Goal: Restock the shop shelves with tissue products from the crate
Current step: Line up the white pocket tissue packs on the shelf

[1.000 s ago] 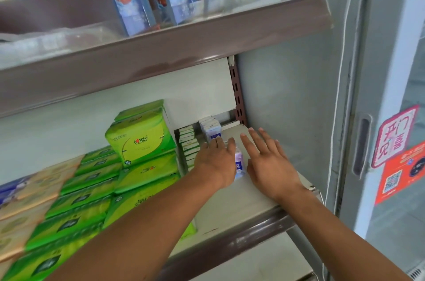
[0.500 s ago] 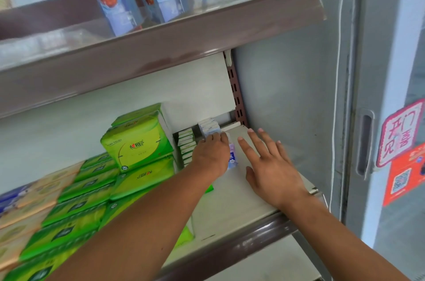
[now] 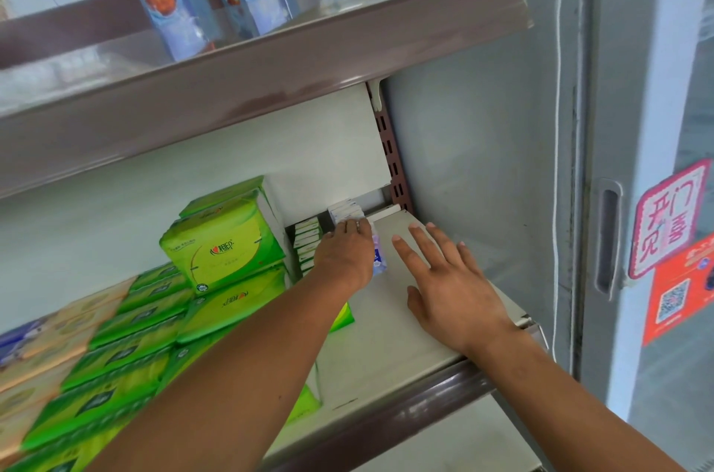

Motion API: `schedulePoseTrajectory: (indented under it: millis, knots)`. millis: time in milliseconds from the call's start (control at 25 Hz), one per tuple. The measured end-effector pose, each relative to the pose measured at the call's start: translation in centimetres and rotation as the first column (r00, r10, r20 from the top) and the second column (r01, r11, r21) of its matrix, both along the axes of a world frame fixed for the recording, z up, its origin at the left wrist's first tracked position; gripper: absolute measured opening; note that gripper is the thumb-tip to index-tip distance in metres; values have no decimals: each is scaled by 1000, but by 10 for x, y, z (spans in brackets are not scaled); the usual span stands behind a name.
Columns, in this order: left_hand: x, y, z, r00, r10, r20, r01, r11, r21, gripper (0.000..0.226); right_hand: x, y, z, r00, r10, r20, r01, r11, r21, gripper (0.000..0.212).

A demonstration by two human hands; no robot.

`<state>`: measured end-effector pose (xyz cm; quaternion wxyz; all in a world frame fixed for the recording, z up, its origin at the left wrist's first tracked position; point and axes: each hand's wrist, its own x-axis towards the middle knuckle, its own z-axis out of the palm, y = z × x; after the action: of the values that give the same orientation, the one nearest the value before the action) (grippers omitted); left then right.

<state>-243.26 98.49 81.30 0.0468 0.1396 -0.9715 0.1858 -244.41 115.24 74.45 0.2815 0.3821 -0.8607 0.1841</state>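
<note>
Your left hand [image 3: 344,257] grips the small tissue pack [image 3: 378,259]; its long axis points away from you. Your right hand [image 3: 448,278] lies flat, fingers released, just beside.

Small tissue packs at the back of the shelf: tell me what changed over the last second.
The left hand pushed the small blue-and-white packs further back toward the row at the rear, staying on them. The right hand stayed open and flat on the shelf, now apart from the packs. The green packs did not move.
</note>
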Motion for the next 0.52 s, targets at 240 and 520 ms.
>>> schedulePoseTrajectory:
  millis: [240, 520]
  knots:
    - [-9, -5, -6, 999, 48, -19, -48, 999, -26, 79, -2, 0, -2, 999, 7, 34, -8, 1000, 12, 74]
    - [-12, -5, -6, 996, 80, -27, -78, 996, 39, 82, -1, 1, -1, 998, 12, 66, -14, 999, 35, 71]
